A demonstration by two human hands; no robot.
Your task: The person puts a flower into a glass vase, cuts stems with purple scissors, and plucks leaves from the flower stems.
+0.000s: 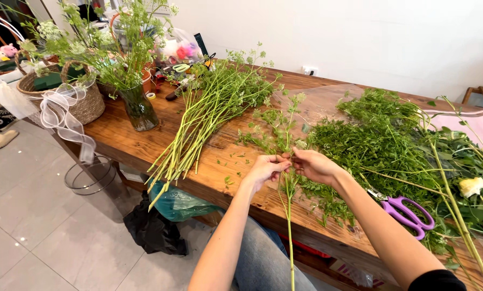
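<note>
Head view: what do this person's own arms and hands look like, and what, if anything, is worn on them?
Both forearms are bare, with no gloves, watch, bracelet or rings visible on the left hand or the right hand. A black sleeve shows high on the right arm at the bottom edge of the picture. The left arm shows no sleeve in view. Nails look short and unpainted, though small detail is hard to tell.

At the far left end of the desk (144, 134) lies a clear plastic bag (179, 48) with pink and red contents. Under the desk's front edge, a cardboard box (354, 272) with pink-striped side shows partly. No signs or screens are seen.
</note>
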